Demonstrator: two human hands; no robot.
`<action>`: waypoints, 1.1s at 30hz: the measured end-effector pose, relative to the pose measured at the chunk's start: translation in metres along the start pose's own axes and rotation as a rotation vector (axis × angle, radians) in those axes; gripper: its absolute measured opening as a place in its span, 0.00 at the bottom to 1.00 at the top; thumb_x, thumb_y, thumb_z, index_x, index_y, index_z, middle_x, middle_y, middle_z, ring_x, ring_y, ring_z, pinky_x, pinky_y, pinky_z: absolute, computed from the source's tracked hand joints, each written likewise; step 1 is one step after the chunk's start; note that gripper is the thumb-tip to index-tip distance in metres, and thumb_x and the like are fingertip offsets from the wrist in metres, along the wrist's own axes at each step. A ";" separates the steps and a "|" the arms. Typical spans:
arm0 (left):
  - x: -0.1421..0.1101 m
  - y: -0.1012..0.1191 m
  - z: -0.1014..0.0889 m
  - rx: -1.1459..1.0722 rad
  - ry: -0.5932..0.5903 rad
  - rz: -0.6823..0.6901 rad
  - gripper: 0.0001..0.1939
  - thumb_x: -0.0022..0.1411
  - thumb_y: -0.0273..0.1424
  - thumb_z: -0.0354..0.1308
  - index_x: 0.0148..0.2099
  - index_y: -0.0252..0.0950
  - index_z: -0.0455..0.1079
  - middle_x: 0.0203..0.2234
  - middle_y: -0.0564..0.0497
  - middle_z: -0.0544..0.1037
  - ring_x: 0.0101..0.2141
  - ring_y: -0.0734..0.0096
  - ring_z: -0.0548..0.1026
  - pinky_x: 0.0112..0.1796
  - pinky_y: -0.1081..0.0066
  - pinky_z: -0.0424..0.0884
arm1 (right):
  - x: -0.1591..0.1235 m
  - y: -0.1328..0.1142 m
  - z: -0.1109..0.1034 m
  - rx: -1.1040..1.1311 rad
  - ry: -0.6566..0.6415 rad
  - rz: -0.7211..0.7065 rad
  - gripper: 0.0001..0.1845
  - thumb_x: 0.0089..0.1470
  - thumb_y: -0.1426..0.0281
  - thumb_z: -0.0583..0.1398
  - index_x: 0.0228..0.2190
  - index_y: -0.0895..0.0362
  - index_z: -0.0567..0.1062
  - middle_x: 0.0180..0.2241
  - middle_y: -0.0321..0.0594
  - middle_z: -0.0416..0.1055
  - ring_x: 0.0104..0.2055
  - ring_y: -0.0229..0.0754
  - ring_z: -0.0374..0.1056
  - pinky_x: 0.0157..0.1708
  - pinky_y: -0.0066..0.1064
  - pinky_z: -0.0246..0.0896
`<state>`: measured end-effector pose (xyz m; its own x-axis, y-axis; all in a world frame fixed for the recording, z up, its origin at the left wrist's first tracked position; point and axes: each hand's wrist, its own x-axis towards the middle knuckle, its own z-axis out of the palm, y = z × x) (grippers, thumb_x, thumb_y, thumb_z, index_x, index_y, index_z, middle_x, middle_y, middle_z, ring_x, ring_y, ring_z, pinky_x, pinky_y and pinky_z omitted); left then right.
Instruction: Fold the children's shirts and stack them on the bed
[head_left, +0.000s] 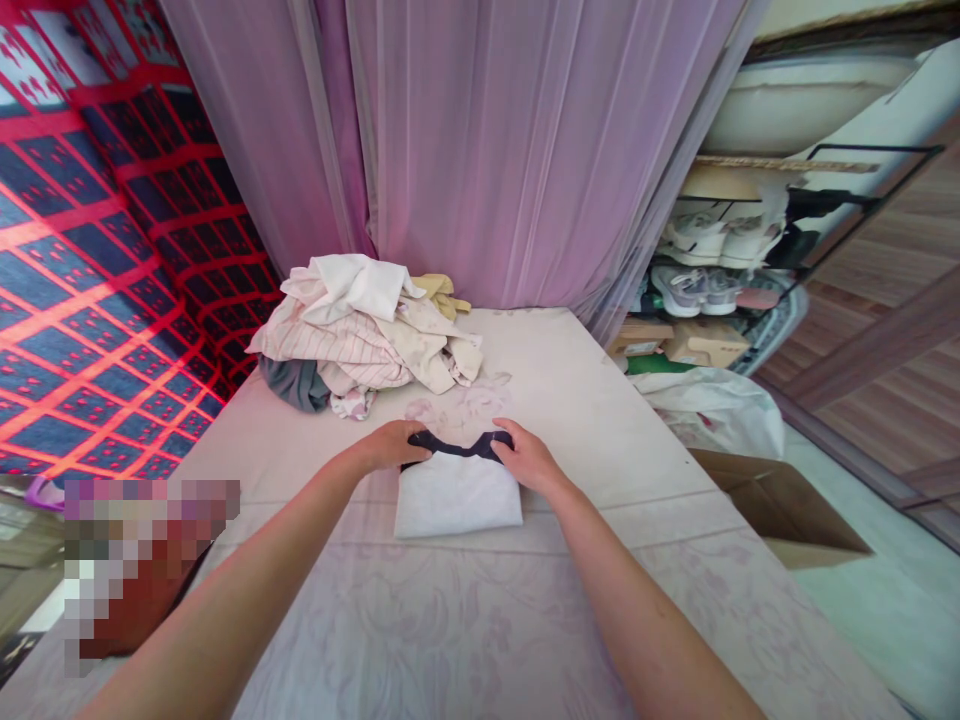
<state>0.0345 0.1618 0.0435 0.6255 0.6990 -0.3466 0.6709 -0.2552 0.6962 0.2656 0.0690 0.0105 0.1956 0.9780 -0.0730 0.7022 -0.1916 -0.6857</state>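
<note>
While the two bare arms reach from the near side, the left hand (390, 446) and the right hand (528, 456) are placed at the two far corners of a white, folded, rectangular fabric piece with a dark navy edge (459, 495). This piece lies flat near the middle of a pale mattress with a soft floral pattern (645, 450). The left fingers are nearly closed, with the thumb near and the other fingers far, and they pinch the left end of the navy edge. The right fingers are closed in the same manner on its right end. Between the hands, the navy edge makes a shallow dip.

Farther and to the left, there is a loose heap of white, pink striped, cream and dark grey clothes (337, 335), well apart from the hands. Behind it a purple, pleated fabric curtain (480, 150) hangs down to the far edge of the mattress. To the right, an open, brown cardboard box (780, 500) stands beside the mattress, lower than its surface.
</note>
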 end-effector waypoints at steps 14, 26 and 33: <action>-0.038 -0.023 0.077 0.001 0.707 0.100 0.23 0.56 0.29 0.52 0.56 0.39 0.63 0.55 0.45 0.63 0.54 0.62 0.66 0.53 0.62 0.66 | -0.011 0.013 0.017 -0.111 0.242 -0.076 0.22 0.55 0.68 0.53 0.52 0.55 0.68 0.45 0.43 0.72 0.44 0.42 0.69 0.47 0.34 0.62; -0.053 -0.021 0.089 0.320 0.717 0.117 0.24 0.60 0.25 0.46 0.58 0.37 0.63 0.63 0.43 0.56 0.60 0.55 0.57 0.57 0.53 0.58 | -0.020 -0.001 0.008 -0.247 0.245 -0.098 0.22 0.57 0.68 0.51 0.54 0.55 0.66 0.51 0.45 0.67 0.49 0.43 0.66 0.49 0.35 0.60; -0.055 -0.007 0.102 0.587 0.543 0.158 0.31 0.64 0.45 0.45 0.64 0.35 0.54 0.64 0.41 0.54 0.63 0.52 0.49 0.60 0.49 0.47 | -0.051 -0.016 0.028 -0.431 0.000 -0.324 0.28 0.59 0.60 0.50 0.59 0.55 0.60 0.63 0.47 0.51 0.65 0.52 0.44 0.61 0.51 0.38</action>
<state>0.0362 0.0568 -0.0066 0.5512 0.8133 0.1865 0.7843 -0.5813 0.2167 0.2254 0.0250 0.0049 -0.0774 0.9927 0.0928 0.9439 0.1029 -0.3138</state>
